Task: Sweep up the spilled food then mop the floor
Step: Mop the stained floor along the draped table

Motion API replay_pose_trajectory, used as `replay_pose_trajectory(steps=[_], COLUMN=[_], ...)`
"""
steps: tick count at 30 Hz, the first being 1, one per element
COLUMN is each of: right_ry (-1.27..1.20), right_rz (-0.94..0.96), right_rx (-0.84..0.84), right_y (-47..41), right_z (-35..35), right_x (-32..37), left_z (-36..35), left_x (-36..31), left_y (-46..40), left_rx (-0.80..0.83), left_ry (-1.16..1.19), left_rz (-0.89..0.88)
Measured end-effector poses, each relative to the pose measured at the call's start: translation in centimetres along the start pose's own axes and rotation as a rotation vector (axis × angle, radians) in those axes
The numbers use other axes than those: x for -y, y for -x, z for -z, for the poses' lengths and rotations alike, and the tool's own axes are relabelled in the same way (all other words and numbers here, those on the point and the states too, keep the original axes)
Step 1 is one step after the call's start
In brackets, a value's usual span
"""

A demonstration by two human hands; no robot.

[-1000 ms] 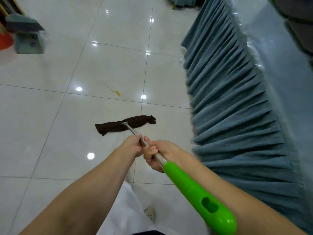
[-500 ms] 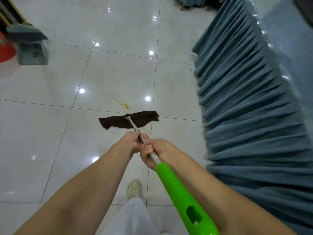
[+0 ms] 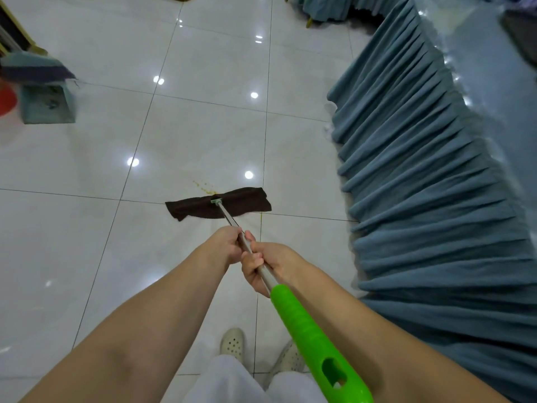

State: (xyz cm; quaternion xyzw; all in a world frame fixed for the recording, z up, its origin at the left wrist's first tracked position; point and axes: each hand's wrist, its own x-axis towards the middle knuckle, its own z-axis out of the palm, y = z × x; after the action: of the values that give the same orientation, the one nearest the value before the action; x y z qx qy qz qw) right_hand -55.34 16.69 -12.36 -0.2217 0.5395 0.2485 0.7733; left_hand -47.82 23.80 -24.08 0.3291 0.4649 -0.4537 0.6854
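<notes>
A flat mop with a dark brown cloth head (image 3: pixel 200 206) lies on the white tiled floor (image 3: pixel 87 228). Its metal pole (image 3: pixel 228 218) runs back to a bright green handle (image 3: pixel 313 341). My left hand (image 3: pixel 225 245) grips the pole further down, and my right hand (image 3: pixel 266 264) grips it just above the green part. A small yellow food stain (image 3: pixel 205 186) marks the tile right at the far edge of the mop head.
A pleated blue table skirt (image 3: pixel 421 199) runs along the right side, close to the mop. A broom and a teal dustpan (image 3: pixel 46 103) stand at the far left beside something red. My two light shoes (image 3: pixel 232 343) are below on the tiles.
The mop head has slid forward across the tile and now reaches the yellow stain. Both hands keep their hold on the pole, and I have stepped forward.
</notes>
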Motion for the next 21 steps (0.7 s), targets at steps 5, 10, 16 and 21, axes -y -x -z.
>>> replay_pose_trajectory(steps=[5, 10, 16, 21], right_ry=[0.005, 0.041, 0.103, 0.098], right_rz=[0.001, -0.036, -0.075, -0.151], right_rx=[-0.012, 0.014, 0.012, 0.055], right_y=[1.6, 1.9, 0.6, -0.4], right_z=[-1.9, -3.7, -6.0, -8.0], right_x=[1.4, 2.5, 6.3, 13.0], left_z=[-1.1, -1.8, -3.8, -7.9], left_x=[-1.0, -2.2, -5.3, -9.0], left_y=[2.1, 3.3, 3.1, 1.1], left_rx=[0.028, 0.039, 0.088, 0.037], left_ry=[-0.083, -0.046, 0.021, -0.042], left_rz=[-0.005, -0.041, -0.056, -0.19])
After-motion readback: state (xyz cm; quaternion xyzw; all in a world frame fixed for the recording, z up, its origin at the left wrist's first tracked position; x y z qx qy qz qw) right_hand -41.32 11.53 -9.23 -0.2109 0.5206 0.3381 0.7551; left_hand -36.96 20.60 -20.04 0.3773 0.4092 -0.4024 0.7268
